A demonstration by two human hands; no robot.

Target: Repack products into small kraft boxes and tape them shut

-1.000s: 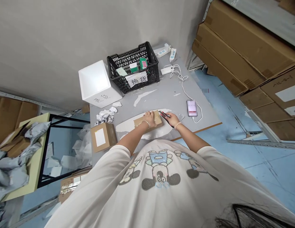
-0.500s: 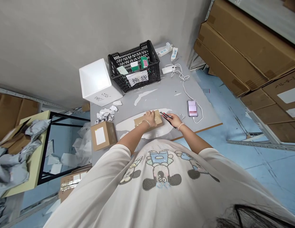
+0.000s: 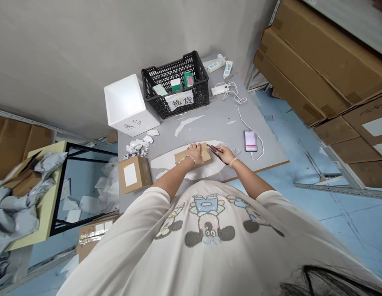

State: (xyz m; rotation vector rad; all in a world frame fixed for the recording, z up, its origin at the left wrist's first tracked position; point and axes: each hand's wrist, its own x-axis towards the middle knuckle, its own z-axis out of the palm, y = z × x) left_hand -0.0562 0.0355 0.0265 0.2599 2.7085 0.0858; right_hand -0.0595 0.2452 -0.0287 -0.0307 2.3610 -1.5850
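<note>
— Since you have the head view up, what are the hands on?
— Left hand (image 3: 194,152): open, palm down on a flat kraft cardboard box (image 3: 182,158). Right hand (image 3: 226,155): closed around a slim black-and-red box cutter (image 3: 215,149), front end at the box's right edge. Contact unclear.
— Box location?
— Under the left hand, on a pale patch of the grey worktop (image 3: 215,129), close to the near edge.
— Around it?
— Left: a small kraft carton with a white label (image 3: 134,174) and crumpled white paper (image 3: 137,147). Right: a pixelated phone (image 3: 250,140) on a white cable (image 3: 240,115). Far edge: a black plastic mesh crate (image 3: 175,86) holding small boxes, beside a white square bin (image 3: 125,105).
</note>
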